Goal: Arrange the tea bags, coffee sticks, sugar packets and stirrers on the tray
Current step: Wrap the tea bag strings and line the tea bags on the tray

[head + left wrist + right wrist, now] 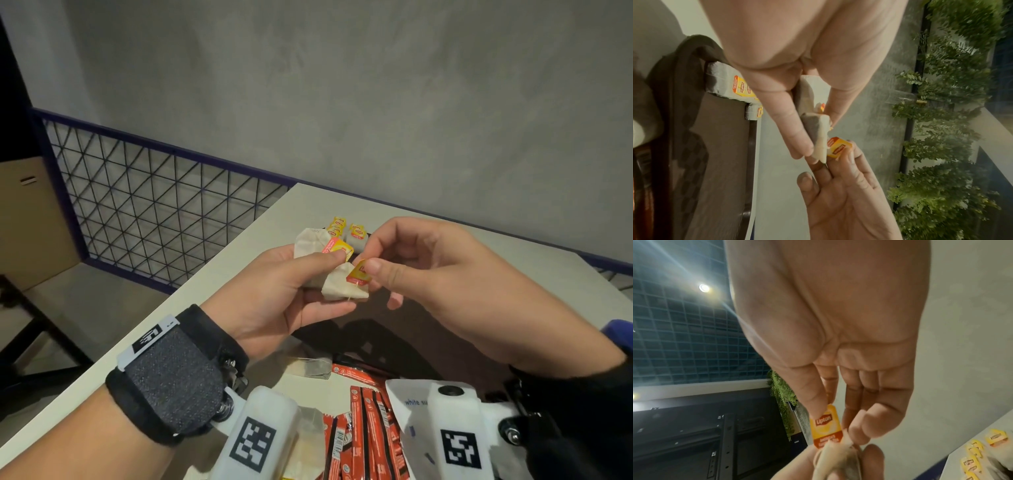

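Two tea bags [310, 255] are held above the table [212, 291] in the left hand [274, 294], whose thumb is pressed down over them while the fingers are curled beneath. One bag is fanned out toward the far side of the hand with its yellow tag lying on top; the nearer bag [342, 284] is propped against the fingers, just beside the other hand. The yellow-and-red tag [358, 272] of this nearer bag is pinched between the thumb and forefinger of the right hand [442, 277]; the remaining fingers of that hand are loosely curled and hold nothing. In the right wrist view the tag [826, 426] is seen upright, gripped at its upper edge, with the bag's paper bunched directly below it. In the left wrist view the same tag [838, 147] is seen touching the right fingertips [851, 155].

Beyond the hands, more tea bags [347, 231] with yellow tags are laid side by side on the dark tray [723, 129], at its far end. Near the bottom of the head view, red coffee sticks [363, 428] are heaped together on the table, with a white sugar packet [407, 411] lying just beside them and partly hidden by the wrist cameras. Another tea bag [311, 368] is left on the table between the left wrist and the coffee sticks. No stirrers can be made out.
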Demonstrator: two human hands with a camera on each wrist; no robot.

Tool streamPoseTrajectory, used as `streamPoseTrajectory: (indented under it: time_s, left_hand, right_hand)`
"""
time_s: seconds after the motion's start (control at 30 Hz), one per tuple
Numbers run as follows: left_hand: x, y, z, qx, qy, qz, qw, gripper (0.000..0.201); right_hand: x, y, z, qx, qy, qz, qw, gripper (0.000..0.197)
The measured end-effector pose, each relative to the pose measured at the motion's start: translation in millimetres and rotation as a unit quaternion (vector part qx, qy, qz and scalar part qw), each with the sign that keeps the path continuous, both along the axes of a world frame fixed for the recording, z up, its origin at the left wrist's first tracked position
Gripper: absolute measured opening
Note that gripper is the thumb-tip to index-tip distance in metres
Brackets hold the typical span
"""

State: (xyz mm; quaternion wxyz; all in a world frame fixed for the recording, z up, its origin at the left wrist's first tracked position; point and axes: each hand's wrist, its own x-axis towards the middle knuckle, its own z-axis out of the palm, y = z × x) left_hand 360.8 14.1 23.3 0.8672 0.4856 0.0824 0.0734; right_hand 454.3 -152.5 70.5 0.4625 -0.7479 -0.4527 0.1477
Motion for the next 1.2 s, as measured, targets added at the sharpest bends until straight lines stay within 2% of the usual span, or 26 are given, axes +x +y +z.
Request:
streamPoseTrajectory:
  time_s: [0.27,0.43,0.6,0.77,0.9,1.07,1.2]
  left_hand:
    - [2,0,-3,0.013,0.019,0.005,1.000,0.017]
    - [3,3,-3,-0.017,0.029,0.004,0.999,0.026]
    - [0,5,-2,-0.064,0.015,-0.046,0.997,0.033]
    - [0,1,1,-0.101,0.001,-0.076,0.992,0.038]
    - [2,-1,0,-0.090,0.012,-0.026,0.996,0.020]
    - [3,1,-3,-0.080,0.026,-0.038,0.996,0.045]
    - [0,-2,-1,-0.072,0.010,-0.064,0.995,0.032]
  right_hand:
    - [-2,-1,2,0.013,-0.008,0.029,0.999,0.006]
    - [-1,-5,8,0.088,0.044,0.033,0.995,0.008]
    - [-4,-5,10,0.110,0.089,0.066,0.988,0.015]
    - [-2,-2,6,0.108,0.091,0.030,0.989,0.014]
    - [1,0,3,0.115,0.083,0.006,0.990,0.012]
    - [2,2,2,0.130,0.091,-0.015,0.987,0.011]
    - [5,3,-2,0.128,0.060,-0.064,0.988,0.011]
